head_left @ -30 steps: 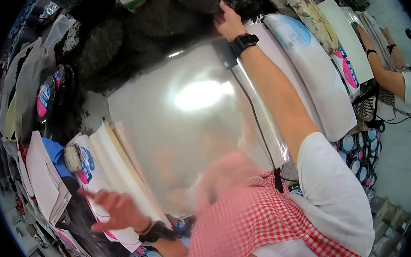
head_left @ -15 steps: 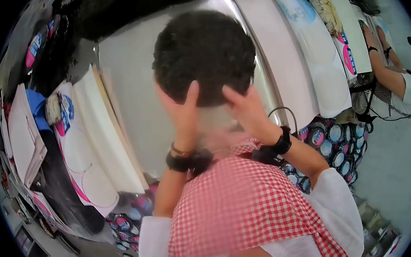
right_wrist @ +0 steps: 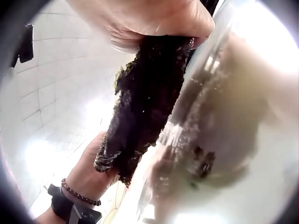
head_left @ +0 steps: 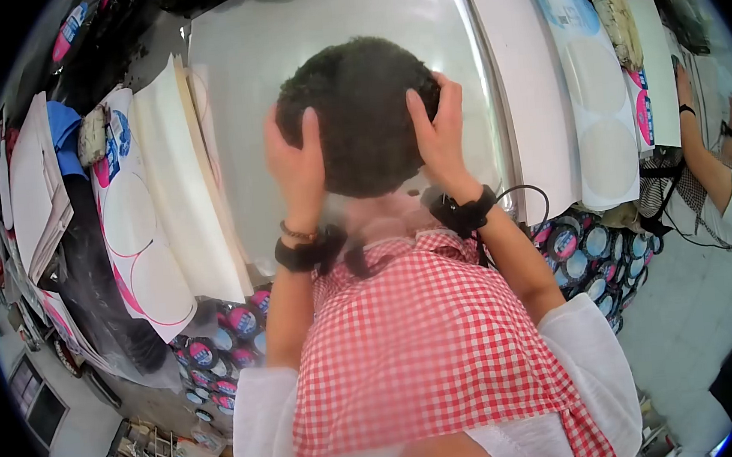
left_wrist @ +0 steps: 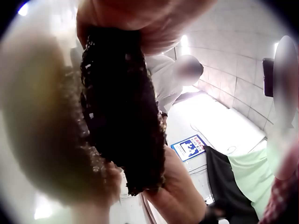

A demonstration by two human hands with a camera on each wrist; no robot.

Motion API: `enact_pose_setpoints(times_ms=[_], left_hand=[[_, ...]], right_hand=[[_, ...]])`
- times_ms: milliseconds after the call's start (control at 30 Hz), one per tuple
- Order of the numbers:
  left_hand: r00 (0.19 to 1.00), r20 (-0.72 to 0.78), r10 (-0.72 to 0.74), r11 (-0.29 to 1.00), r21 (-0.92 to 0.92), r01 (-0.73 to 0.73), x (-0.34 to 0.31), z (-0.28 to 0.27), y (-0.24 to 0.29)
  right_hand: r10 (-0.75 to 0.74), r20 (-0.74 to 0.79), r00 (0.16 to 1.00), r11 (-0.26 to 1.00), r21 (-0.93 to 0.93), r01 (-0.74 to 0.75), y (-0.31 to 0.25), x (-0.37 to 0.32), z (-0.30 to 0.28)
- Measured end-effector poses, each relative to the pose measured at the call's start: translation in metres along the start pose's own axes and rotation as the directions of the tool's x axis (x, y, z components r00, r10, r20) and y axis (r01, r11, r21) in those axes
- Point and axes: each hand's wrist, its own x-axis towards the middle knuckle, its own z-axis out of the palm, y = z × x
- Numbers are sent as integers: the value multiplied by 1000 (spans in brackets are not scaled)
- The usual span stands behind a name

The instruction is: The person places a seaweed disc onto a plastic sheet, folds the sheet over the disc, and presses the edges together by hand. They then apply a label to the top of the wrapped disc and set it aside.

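Observation:
A thick, round, dark cake of dried seaweed [head_left: 359,122] stands over the shiny metal tabletop [head_left: 239,41], its broad face toward the head camera. My left hand [head_left: 297,169] grips its left edge and my right hand [head_left: 445,141] its right edge. Both thumbs lie on the near face, while the other fingers go behind it. From the left wrist, the cake's rough, flaky side [left_wrist: 122,112] shows between the two hands. In the right wrist view its ragged edge [right_wrist: 145,102] is close over the metal, which mirrors it. A small dark flake [right_wrist: 203,161] shows there.
White printed packaging sheets [head_left: 138,221] and cream sheets [head_left: 186,182] lie left of the metal. To the right are pale sheets [head_left: 531,87] and clear-and-blue packaging [head_left: 598,116]. Another person's arm [head_left: 708,150] shows at far right. Round labelled packs [head_left: 574,255] are visible below the table edge.
One second ago my right hand was at the dark cakes at the back and my left hung apart. Since then a cake has come toward me, with both hands on it. The head view has shifted too.

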Motion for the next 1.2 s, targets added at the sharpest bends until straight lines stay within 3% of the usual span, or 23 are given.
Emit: enact_pose_setpoints(times_ms=[100,133,200,233,333,433,533,567,633,667,733,767,833,867,967,1000,1100,1200], left_hand=[[996,61,64,956,283,-79,20,8,-14],[981,-7,192,921,347,-177,21,15,-19],[980,-22,198,890,423,-170,27,22,-26],[981,-23,191,873,461,-159,26,21,-22],[998,65,-27,867,498,-9,31,11,-7],[999,43,19,808,588,-41,30,13,-13],[999,10,37,811,584,-36,26,18,-13],[996,21,82,776,626,-77,29,20,-15],[988,51,149,686,714,-140,29,20,-23],[966,56,254,603,771,-204,28,10,-19],[888,104,448,406,861,-306,28,-19,-10],[872,237,429,483,756,-443,21,-39,-20],[757,494,429,617,451,-644,-4,-85,-46],[649,688,325,457,486,-745,-22,-96,-54],[605,765,220,456,467,-757,-55,-95,-51],[622,745,243,494,457,-740,-59,-92,-51],[540,778,322,541,317,-779,-55,-97,-58],[497,798,341,764,72,-641,-44,-118,-63]], right_hand=[[-6,56,998,994,-109,12,17,12,14],[-60,12,998,980,-187,61,17,14,20],[-2,15,1000,988,-151,4,17,21,19],[37,22,999,990,-139,-33,14,20,17],[181,59,982,982,-62,-178,1,29,14],[225,92,970,960,-192,-205,-6,31,17],[42,72,997,925,-380,-12,-3,29,16],[-135,172,976,908,-373,191,-9,27,13],[-448,370,814,778,-287,559,-23,14,3],[-446,545,710,687,-300,662,-18,-1,5],[-437,567,699,656,-330,678,-15,-4,3],[-439,581,685,635,-339,694,-15,0,3],[-467,560,684,646,-313,697,-11,-1,2],[-453,561,693,649,-325,688,-10,0,3],[-462,554,693,652,-318,688,-2,-2,-2],[-444,562,698,654,-329,681,0,-3,-8],[-437,564,701,640,-352,683,2,-1,-15],[-447,534,718,621,-392,679,-4,-1,-3]])
